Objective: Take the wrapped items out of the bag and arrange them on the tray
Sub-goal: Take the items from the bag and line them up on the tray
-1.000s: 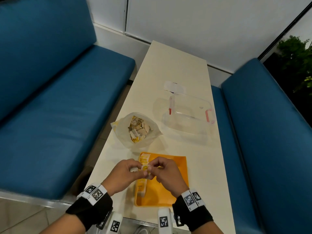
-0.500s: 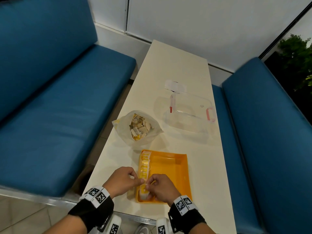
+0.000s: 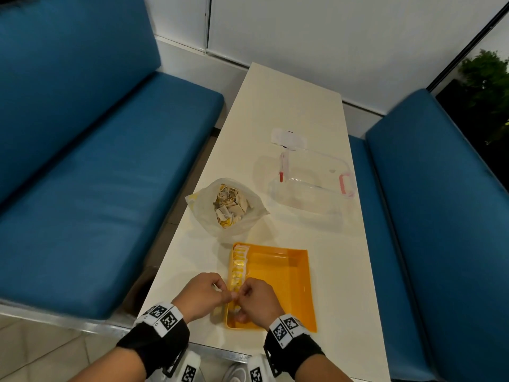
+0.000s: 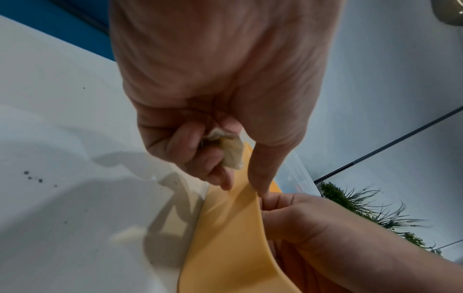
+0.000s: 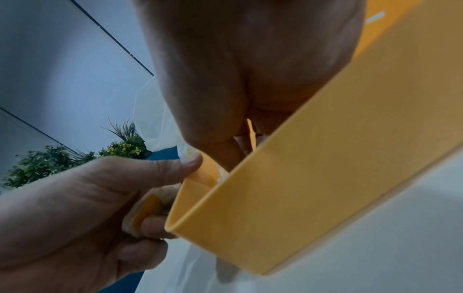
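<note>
An orange tray [image 3: 286,288] lies near the table's front edge, with a row of wrapped items [image 3: 239,264] lined up along its left wall. Behind it the open clear bag [image 3: 202,208] holds several more wrapped items [image 3: 230,206]. My left hand [image 3: 223,292] is just outside the tray's left rim. It curls its fingers round a crumpled wrapped item [image 4: 231,151], and its thumb touches the rim [image 4: 240,198]. My right hand [image 3: 243,293] reaches into the tray's near left part, thumb and forefinger pinched on a wrapped item [image 5: 250,128] that is mostly hidden.
A clear plastic box [image 3: 311,186] with red clips stands at the back right of the table, a white paper slip [image 3: 287,139] behind it. Blue bench seats [image 3: 96,175] flank the narrow table. The tray's right part is bare.
Both hands have come nearer along the tray's left edge, from over its middle to its near end. The right hand dipped into the near corner, then rose a little.
</note>
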A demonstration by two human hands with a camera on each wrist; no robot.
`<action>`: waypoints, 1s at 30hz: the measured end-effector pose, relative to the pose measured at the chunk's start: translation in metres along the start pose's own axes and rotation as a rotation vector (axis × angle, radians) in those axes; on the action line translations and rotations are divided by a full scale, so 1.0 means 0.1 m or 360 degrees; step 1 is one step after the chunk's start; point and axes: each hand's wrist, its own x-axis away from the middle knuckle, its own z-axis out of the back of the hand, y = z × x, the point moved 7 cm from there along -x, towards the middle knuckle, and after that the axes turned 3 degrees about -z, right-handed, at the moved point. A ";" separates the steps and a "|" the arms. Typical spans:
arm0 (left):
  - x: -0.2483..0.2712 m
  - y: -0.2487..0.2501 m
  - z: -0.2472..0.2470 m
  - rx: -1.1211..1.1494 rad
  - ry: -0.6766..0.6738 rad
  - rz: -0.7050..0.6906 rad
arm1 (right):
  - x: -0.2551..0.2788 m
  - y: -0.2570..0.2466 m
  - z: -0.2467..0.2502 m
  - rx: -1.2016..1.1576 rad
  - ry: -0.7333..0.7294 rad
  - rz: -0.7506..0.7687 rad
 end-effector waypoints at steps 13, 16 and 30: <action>0.02 -0.06 0.00 0.0059 -0.0059 0.0043 | 0.02 -0.04 0.02 -0.0029 0.0071 0.0002; 0.03 -0.07 0.01 0.0010 -0.0071 0.0034 | 0.05 -0.05 0.04 -0.0097 0.0058 -0.0024; 0.13 0.16 0.12 0.1300 -0.0177 0.0493 | 0.53 -0.86 -0.14 0.1100 0.0127 0.1383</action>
